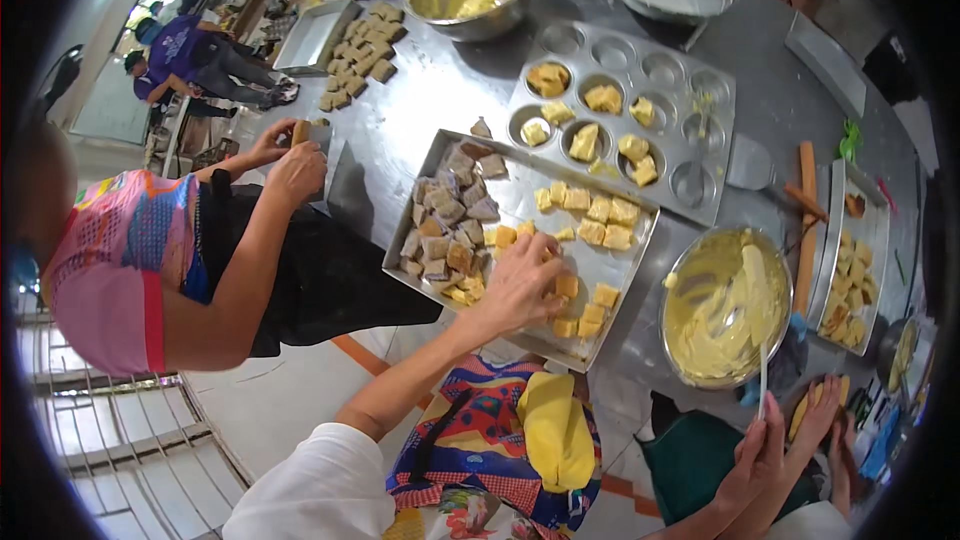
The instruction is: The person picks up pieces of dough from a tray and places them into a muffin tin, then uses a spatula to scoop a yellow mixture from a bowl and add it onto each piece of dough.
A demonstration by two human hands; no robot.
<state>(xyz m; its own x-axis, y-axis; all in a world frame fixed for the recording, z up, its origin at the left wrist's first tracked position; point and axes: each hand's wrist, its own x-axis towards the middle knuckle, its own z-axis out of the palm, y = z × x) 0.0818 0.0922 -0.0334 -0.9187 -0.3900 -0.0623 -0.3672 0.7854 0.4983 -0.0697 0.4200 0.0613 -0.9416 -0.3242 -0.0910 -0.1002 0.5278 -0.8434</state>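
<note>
My left hand (524, 285) reaches over a shallow metal tray (437, 145), its fingers bent around a small yellow cube (567, 286) that looks like cake or bread. Rows of yellow cubes (592, 232) lie beyond the fingers, and greyish-brown cubes (450, 200) are heaped on the tray's left side. At lower right, my right hand (757, 450) grips the thin handle of a spatula (756, 285). The spatula's coated blade rests in a metal bowl (672, 340) smeared with thick, pale yellow spread (715, 340).
A muffin pan (720, 90) with yellow pieces in several cups lies behind the tray. A pink-shirted person (110, 280) handles a brown piece at left. Another person's hands (822, 405) are at right, near a narrow tray (840, 200). More metal bowls (470, 30) stand at the back.
</note>
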